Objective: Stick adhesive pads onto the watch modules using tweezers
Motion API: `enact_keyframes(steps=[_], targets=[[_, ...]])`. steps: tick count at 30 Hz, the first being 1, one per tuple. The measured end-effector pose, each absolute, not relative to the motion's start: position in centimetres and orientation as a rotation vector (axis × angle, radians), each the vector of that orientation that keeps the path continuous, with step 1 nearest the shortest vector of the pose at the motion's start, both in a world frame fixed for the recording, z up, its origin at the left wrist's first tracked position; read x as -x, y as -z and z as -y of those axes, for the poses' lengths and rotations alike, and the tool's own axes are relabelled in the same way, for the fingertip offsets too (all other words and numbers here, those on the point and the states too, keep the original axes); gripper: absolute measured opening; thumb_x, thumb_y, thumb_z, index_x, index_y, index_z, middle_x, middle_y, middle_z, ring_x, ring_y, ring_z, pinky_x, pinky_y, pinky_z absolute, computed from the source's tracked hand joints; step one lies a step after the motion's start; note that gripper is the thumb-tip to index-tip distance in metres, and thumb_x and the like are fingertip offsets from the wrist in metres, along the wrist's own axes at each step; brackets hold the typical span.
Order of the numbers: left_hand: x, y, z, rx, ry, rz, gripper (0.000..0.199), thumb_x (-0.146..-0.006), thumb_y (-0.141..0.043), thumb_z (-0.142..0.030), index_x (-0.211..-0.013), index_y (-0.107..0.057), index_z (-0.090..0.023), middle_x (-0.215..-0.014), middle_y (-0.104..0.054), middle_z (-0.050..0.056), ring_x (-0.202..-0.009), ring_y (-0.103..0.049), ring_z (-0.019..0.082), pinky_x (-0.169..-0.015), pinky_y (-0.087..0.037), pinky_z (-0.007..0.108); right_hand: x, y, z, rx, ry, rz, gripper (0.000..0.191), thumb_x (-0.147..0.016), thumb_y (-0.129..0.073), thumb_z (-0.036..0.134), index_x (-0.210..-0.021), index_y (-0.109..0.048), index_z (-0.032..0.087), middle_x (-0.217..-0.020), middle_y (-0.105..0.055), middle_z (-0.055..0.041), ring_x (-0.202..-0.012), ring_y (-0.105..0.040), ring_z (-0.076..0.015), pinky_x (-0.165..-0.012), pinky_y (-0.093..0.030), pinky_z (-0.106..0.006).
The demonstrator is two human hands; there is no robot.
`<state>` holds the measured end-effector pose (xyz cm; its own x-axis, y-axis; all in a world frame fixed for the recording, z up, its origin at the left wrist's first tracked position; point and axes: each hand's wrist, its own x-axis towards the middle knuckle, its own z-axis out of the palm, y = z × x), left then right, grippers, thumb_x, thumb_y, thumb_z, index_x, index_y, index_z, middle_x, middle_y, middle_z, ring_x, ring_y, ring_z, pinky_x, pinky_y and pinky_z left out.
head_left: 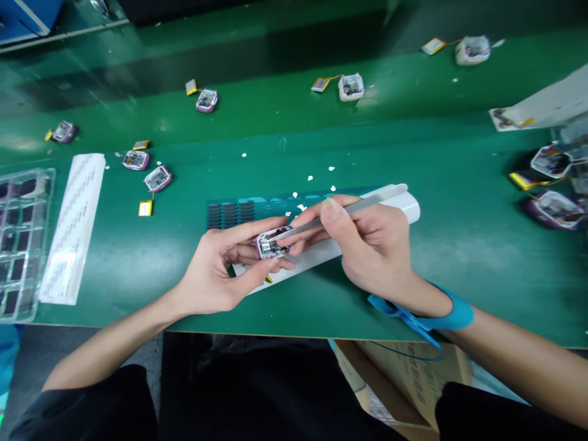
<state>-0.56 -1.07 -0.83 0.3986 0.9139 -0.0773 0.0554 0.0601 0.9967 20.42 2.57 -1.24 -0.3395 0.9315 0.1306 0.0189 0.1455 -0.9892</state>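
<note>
Between the fingers and thumb of my left hand (220,263) sits a small electronic device (267,245), its open side up and a circuit board showing inside a pale and purple shell. My right hand (372,245) is closed around metal tweezers (353,206), whose tips reach into the device over the board. The right fingertips are close to the device's edge and partly cover it. Below my hands lies a white strip (316,257), and a bit of yellow (269,278) shows under the left thumb. A blue strap (445,312) circles my right wrist.
Several similar open devices with yellow batteries, such as one white device (351,87), lie across the green table (459,257). A teal sheet with dark pads (229,213) lies behind my hands. At left are a clear compartment tray (34,245) and a printed white strip (76,226).
</note>
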Motion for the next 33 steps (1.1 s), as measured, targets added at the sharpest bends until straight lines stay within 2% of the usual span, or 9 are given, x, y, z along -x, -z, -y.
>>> enact_keyframes(steps=[3,8,11,14,19,23,28,31,33], targets=[[0.6,0.9,1.0,-1.383,-0.843,-0.948,0.045,-0.095,-0.069,-0.017,-0.140,-0.062,-0.013,-0.109,-0.082,0.012,-0.091,-0.081,0.027,-0.076,-0.071,0.031,-20.5,1.3,-2.4,0.917,-1.251,1.604,0.044,-0.107,-0.053,0.046,-0.077,-0.078,0.026,-0.083,-0.077,-0.0034,-0.080,-0.077,-0.0178,-0.071,-0.066,-0.029],[0.7,1.1,1.0,-1.382,-0.878,-0.994,0.033,-0.099,-0.062,-0.018,-0.131,-0.069,-0.013,-0.104,-0.082,0.010,-0.080,-0.082,0.023,-0.073,-0.071,0.030,-20.8,2.0,-1.8,0.796,-1.127,1.687,0.031,-0.108,-0.053,0.035,-0.093,-0.078,0.025,-0.087,-0.079,-0.0027,-0.073,-0.076,-0.0161,-0.065,-0.064,-0.029],[1.1,0.8,0.8,-1.411,-0.855,-1.038,0.031,-0.099,-0.063,-0.022,-0.129,-0.070,-0.014,-0.097,-0.083,0.009,-0.079,-0.082,0.025,-0.069,-0.070,0.032,-20.9,2.3,-1.6,0.784,-1.091,1.513,0.029,-0.107,-0.053,0.044,-0.100,-0.077,0.028,-0.082,-0.077,-0.0031,-0.067,-0.075,-0.0194,-0.056,-0.062,-0.034],[1.6,0.3,0.1,-1.460,-0.862,-1.116,0.031,-0.100,-0.062,-0.024,-0.128,-0.069,-0.014,-0.097,-0.082,0.009,-0.079,-0.081,0.023,-0.069,-0.069,0.032,-20.7,2.4,-2.2,0.925,-1.071,1.248,0.035,-0.103,-0.055,0.056,-0.092,-0.076,0.029,-0.084,-0.077,-0.0048,-0.059,-0.070,-0.0200,-0.047,-0.057,-0.035],[2.0,-0.5,-0.7,-1.697,-0.753,-1.110,0.017,-0.100,-0.059,-0.022,-0.107,-0.072,-0.012,-0.089,-0.080,0.007,-0.058,-0.070,0.011,-0.056,-0.057,0.020,-20.0,3.3,-4.0,1.131,-1.229,1.180,0.049,-0.097,-0.060,0.067,-0.087,-0.076,0.021,-0.087,-0.078,-0.0079,-0.065,-0.070,-0.0173,-0.051,-0.059,-0.028],[2.0,-0.2,-0.1,-2.174,-0.430,-0.865,0.019,-0.102,-0.055,-0.021,-0.108,-0.073,-0.019,-0.095,-0.081,0.006,-0.069,-0.073,0.014,-0.062,-0.054,0.021,-20.1,3.9,-4.3,1.184,-1.286,1.360,0.058,-0.093,-0.061,0.071,-0.079,-0.075,0.017,-0.102,-0.078,-0.0108,-0.070,-0.071,-0.0148,-0.052,-0.060,-0.023],[2.4,0.2,0.0,-2.357,-0.231,-0.823,0.025,-0.107,-0.048,-0.026,-0.115,-0.071,-0.022,-0.098,-0.080,0.005,-0.078,-0.075,0.018,-0.070,-0.054,0.026,-21.0,3.3,-4.2,1.111,-1.086,1.643,0.044,-0.106,-0.054,0.049,-0.081,-0.075,0.019,-0.087,-0.079,-0.0061,-0.068,-0.073,-0.0146,-0.057,-0.059,-0.025],[2.8,0.0,-0.5,-2.353,-0.197,-0.811,0.026,-0.107,-0.047,-0.027,-0.116,-0.071,-0.022,-0.098,-0.079,0.005,-0.082,-0.073,0.018,-0.071,-0.052,0.026,-21.6,3.0,-4.6,0.899,-0.853,1.962,0.036,-0.106,-0.055,0.027,-0.079,-0.075,0.018,-0.096,-0.081,-0.0053,-0.085,-0.077,-0.0180,-0.073,-0.060,-0.029],[3.0,-0.2,-0.8,-2.360,-0.164,-0.802,0.027,-0.107,-0.048,-0.027,-0.118,-0.071,-0.021,-0.095,-0.077,0.004,-0.081,-0.070,0.019,-0.069,-0.049,0.027,-21.9,2.9,-5.0,0.800,-0.744,2.116,0.025,-0.104,-0.059,0.020,-0.089,-0.079,0.017,-0.100,-0.081,-0.0046,-0.087,-0.077,-0.0190,-0.078,-0.059,-0.031]])
